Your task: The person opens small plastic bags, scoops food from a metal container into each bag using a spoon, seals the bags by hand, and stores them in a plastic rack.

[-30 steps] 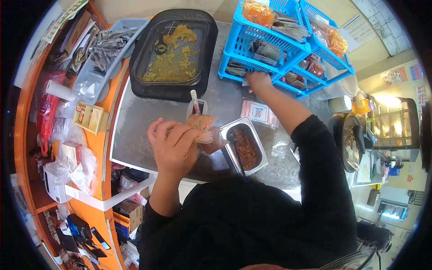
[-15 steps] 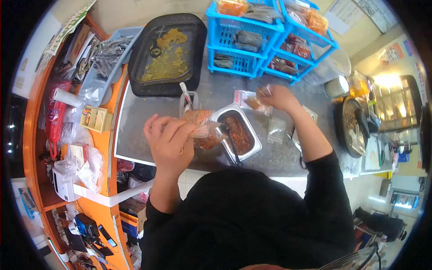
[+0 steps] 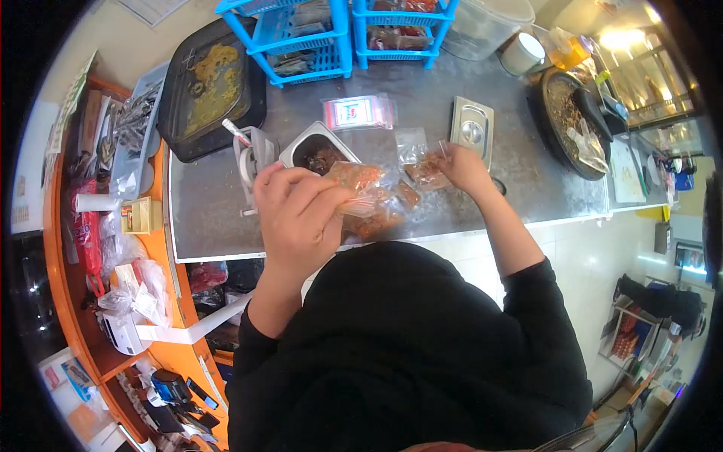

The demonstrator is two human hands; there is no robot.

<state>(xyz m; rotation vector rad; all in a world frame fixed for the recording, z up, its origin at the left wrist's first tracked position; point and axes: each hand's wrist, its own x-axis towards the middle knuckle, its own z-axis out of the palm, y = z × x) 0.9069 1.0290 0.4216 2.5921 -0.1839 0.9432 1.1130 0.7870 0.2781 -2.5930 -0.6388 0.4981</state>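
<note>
Several bags (image 3: 358, 179) sit gripped in my left hand (image 3: 301, 207), above the bench (image 3: 520, 192) by its near edge. My right hand (image 3: 467, 167) pinches another bag (image 3: 426, 175) by one side, probably to avoid squashing it.

Top: loose black cloth garment (image 3: 407, 339), plain and matte, softly creased over the torso
Right sleeve: black cloth sleeve (image 3: 541, 305), ending partway along the forearm
Left sleeve: matching black cloth sleeve (image 3: 254, 343), likewise ending on the forearm
Hands: left hand (image 3: 299, 203) and right hand (image 3: 465, 169), both bare
</note>
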